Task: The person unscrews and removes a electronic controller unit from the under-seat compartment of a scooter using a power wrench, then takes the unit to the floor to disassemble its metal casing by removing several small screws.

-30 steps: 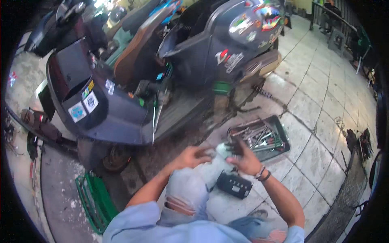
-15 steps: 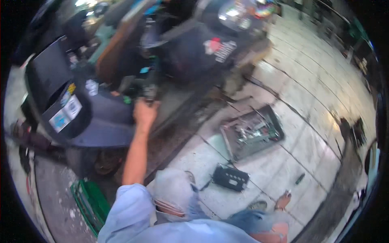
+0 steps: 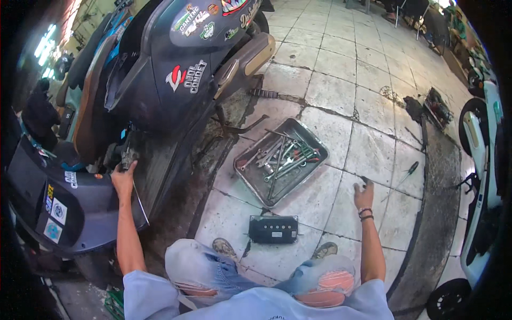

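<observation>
My left hand point(image 3: 124, 178) reaches into the footwell of a dark scooter point(image 3: 154, 90). Its thumb and fingers close around a grey metal part point(image 3: 128, 159) whose exact kind is hard to make out. On the other side, my right hand point(image 3: 365, 196) hovers over the tiled floor with fingers apart and nothing visible in it. Just beyond it lies a screwdriver point(image 3: 412, 168) with a dark handle and a thin shaft, apart from the hand. Between my arms, a black finned box point(image 3: 273, 229) with a row of terminals rests on the tiles.
A metal tray point(image 3: 250, 188) of wrenches and other tools sits ahead of the box. A curved metal lever point(image 3: 248, 125) lies by the scooter. At the right stands a white motorbike point(image 3: 488, 186); a dark mechanical part point(image 3: 438, 105) lies farther off. A green container point(image 3: 113, 304) shows lower left.
The view has swung right and grown sharper. My right hand, low beside my knee before, is now stretched forward. My left hand stays at the part in the footwell.
</observation>
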`<act>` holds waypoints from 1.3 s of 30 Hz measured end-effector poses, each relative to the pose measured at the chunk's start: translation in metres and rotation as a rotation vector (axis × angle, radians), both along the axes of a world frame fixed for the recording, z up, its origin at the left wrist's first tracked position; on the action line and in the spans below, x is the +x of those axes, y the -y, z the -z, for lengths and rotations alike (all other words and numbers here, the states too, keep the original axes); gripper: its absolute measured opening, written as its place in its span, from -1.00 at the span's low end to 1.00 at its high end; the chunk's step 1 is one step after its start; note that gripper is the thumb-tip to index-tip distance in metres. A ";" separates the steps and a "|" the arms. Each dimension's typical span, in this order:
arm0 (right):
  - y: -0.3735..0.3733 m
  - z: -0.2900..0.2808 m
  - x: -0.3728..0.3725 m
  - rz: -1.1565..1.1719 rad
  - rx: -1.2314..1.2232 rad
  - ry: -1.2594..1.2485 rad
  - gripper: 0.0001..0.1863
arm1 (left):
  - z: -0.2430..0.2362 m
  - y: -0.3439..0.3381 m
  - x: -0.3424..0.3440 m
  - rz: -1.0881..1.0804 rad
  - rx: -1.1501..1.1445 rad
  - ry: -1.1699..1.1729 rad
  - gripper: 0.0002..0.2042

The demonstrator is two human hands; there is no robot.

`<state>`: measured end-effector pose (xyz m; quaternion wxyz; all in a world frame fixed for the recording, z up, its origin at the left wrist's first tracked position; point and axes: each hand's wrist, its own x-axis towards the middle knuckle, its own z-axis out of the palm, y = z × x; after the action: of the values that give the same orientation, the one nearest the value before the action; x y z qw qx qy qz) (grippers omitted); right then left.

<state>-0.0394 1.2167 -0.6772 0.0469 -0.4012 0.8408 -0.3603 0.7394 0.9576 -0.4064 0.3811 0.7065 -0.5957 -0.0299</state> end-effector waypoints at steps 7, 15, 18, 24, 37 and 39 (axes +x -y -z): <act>0.067 -0.061 0.130 -0.488 0.068 0.146 -0.54 | -0.087 -0.030 0.066 -0.010 -0.252 0.080 -0.54; 0.122 -0.166 0.240 -0.880 -0.065 0.190 -0.40 | -0.195 -0.115 -0.020 -0.228 -0.170 -0.403 -0.45; 0.133 -0.237 0.283 -1.089 -0.303 0.273 -0.22 | -0.214 -0.155 -0.056 -0.090 -0.067 -0.345 -0.48; 0.152 -0.309 0.292 -1.156 -0.548 0.190 -0.15 | -0.163 -0.144 -0.189 0.486 0.315 -0.169 -0.40; -0.120 -0.155 0.111 -0.572 0.621 0.135 -0.60 | 0.091 -0.110 -0.332 1.216 0.796 -0.482 -0.35; -0.156 -0.153 0.104 -0.495 0.542 -0.009 -0.60 | 0.133 -0.122 -0.317 1.195 0.870 -0.121 -0.27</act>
<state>0.0642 1.3722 -0.5243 0.2337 -0.5672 0.7833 -0.1005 0.4222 1.0801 -0.5399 0.0179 0.3463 -0.7908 -0.5044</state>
